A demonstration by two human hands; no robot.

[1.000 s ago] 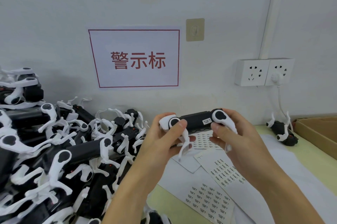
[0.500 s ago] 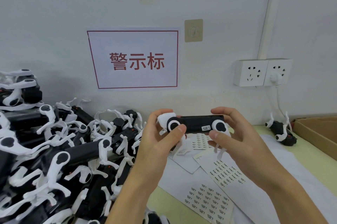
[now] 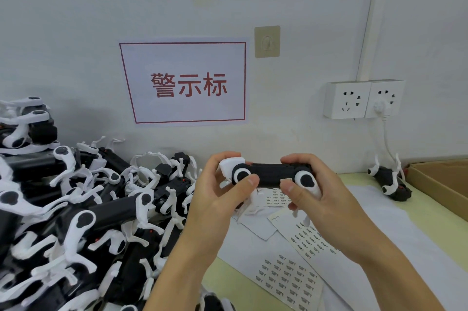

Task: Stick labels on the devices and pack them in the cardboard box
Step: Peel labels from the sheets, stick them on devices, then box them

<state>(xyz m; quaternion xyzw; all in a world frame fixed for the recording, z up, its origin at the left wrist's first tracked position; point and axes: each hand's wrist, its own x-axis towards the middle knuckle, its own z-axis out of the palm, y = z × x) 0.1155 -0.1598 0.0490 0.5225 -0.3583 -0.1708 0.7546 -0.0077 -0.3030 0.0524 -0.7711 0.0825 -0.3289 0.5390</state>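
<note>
Black plastic with white ends, that is the device [image 3: 272, 177] up in the air above the table [image 3: 417, 212], level and sideways, gripped at both ends. Left hand [image 3: 217, 199] clasps the left end, thumb pressed across the front beside the round black-and-white cap, fingers curled over the top. Right hand [image 3: 321, 199] wraps the right end, thumb tip sitting on the small pale label [image 3: 287, 180] at the lower edge of the body. White legs of the device dangle below between the 2 palms.

Under the hands, label sheets [image 3: 288, 275] lie spread over white paper, rows of tiny printed stickers, some rows peeled bare. Off to the left, a big heap of devices [image 3: 76, 214], black bodies and white limbs tangled together, spills along the wall. Over on the right, 1 single device [image 3: 391, 182] rests on the table near the corner, just beside the cardboard box [image 3: 440, 184], whose open edge pokes in from the right. On the wall behind: a red-framed sign [image 3: 183, 82], 2 sockets [image 3: 363, 99] with a white plug in the right one.
</note>
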